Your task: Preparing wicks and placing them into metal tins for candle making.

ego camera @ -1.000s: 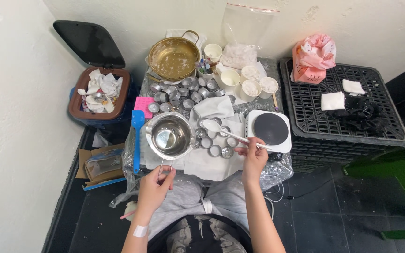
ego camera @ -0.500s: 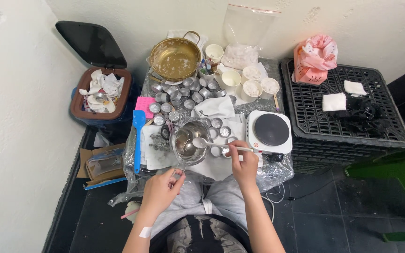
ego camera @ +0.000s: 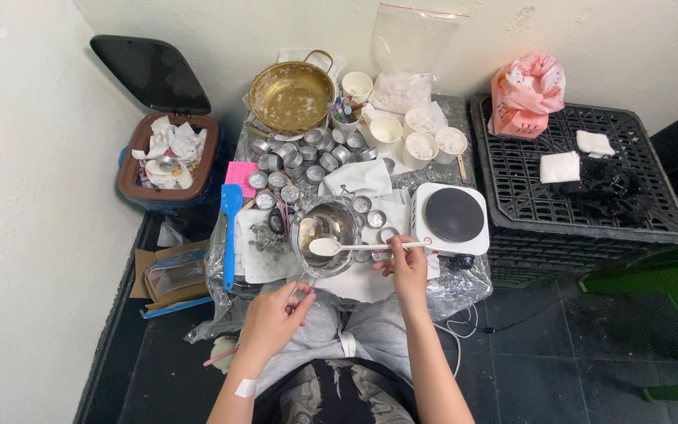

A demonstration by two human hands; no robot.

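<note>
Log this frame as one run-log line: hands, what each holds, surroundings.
left hand: grip on steel pitcher handle, tilted | right hand: white spoon over pitcher | nearby: tealight tins, hot plate

The left hand (ego camera: 276, 308) held the thin handle of a shiny steel pot (ego camera: 326, 234), tipped a little above the small table (ego camera: 464, 279). The right hand (ego camera: 404, 263) held a white spoon (ego camera: 355, 246), its round end over the pot's mouth. Right of the pot sat a white hot plate (ego camera: 450, 218). Left of the pot lay a blue spatula (ego camera: 230, 229). Behind the pot stood little tin cups (ego camera: 300, 157) and a gold pan (ego camera: 290, 96).
</note>
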